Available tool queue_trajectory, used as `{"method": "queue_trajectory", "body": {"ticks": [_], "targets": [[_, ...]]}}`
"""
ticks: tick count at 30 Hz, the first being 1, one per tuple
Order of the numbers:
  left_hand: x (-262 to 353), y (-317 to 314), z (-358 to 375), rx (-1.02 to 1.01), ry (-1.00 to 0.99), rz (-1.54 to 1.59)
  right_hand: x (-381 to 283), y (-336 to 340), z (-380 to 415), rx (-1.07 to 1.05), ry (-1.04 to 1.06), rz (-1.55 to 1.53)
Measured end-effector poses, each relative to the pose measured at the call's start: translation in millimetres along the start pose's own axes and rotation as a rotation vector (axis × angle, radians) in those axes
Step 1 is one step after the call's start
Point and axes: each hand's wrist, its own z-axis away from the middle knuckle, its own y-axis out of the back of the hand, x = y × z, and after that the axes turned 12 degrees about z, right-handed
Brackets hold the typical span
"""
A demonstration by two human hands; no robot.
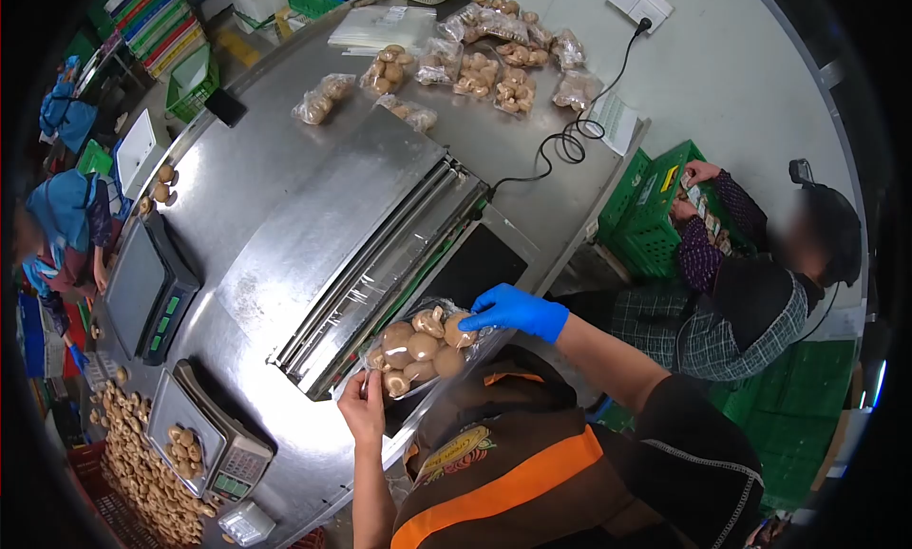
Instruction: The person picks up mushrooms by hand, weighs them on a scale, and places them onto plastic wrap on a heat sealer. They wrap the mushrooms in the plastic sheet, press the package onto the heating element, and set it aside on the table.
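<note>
Clear-wrapped pack (421,348) of round brown mushrooms (448,361), some stem-side out, held between left hand (363,407) and right hand (518,312).

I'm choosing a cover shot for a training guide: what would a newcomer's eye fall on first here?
Probably the bright blue glove on the right hand, just below centre, where it and the bare left hand hold a clear-wrapped pack of mushrooms. Next might come the heap of loose mushrooms at lower left, then the bagged mushrooms clustered near the top.
</note>
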Motion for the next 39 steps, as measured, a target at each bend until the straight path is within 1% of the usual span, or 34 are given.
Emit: {"method": "queue_trajectory", "body": {"ticks": [1,3,5,7,9,11,13,15,16,18,19,21,22,23,25,26,28,29,32,34,35,37,39], "targets": [[0,1,0,-0.043,0.031,0.013,2,0,-2,-0.001,-0.006,-0.004],[-7,4,-1,-0.075,0.054,-0.015,5,-2,-6,-0.129,-0.092,-0.090],[-8,6,-3,-0.114,0.068,-0.051,5,-3,-3,-0.135,-0.117,-0.153],[-2,3,-1,-0.100,0.043,-0.035,9,-2,-7,-0.142,-0.134,-0.212],[3,1,1,-0.100,0.004,0.002,20,2,-11,-0.110,-0.063,0.122],[10,1,3,-0.091,0.047,-0.058,21,1,-7,-0.112,-0.046,0.075],[4,2,3,-0.083,0.068,-0.012,20,-1,-3,-0.123,-0.026,0.034],[6,1,3,-0.092,0.025,-0.028,22,-3,0,-0.122,0.053,0.130],[7,0,4,-0.096,0.025,-0.030,22,-3,2,-0.121,0.051,0.127],[6,0,2,-0.083,0.070,-0.009,22,0,3,-0.277,-0.104,-0.222],[5,0,1,-0.088,0.070,-0.011,24,2,2,-0.275,-0.104,-0.226],[1,2,0,-0.092,0.029,-0.020,38,6,-1,-0.423,0.073,-0.167],[-2,3,0,-0.097,0.030,-0.025,50,3,-5,-0.412,0.140,-0.140],[-3,3,0,-0.100,0.027,-0.038,53,1,-3,-0.410,0.139,-0.146],[-2,2,1,-0.103,0.025,-0.050,57,0,-2,-0.358,0.200,-0.165],[5,1,2,-0.097,0.033,-0.053,59,-2,-2,-0.357,0.199,-0.164],[7,-3,2,-0.085,0.030,-0.050,60,-13,-2,-0.379,0.095,-0.326],[4,-4,2,-0.081,0.019,-0.039,50,-20,4,-0.355,0.074,-0.415],[-2,-1,5,-0.079,-0.004,-0.024,31,-25,16,-0.319,0.077,-0.356],[-2,-1,5,-0.092,-0.027,-0.017,34,-28,21,0.084,0.253,0.119],[-4,0,4,-0.100,-0.028,-0.016,37,-31,23,0.091,0.249,0.116],[-10,3,4,-0.096,0.018,-0.068,41,-31,22,-0.033,0.087,-0.183],[-7,1,6,-0.082,0.031,-0.020,44,-35,19,-0.074,0.069,-0.209]]}}
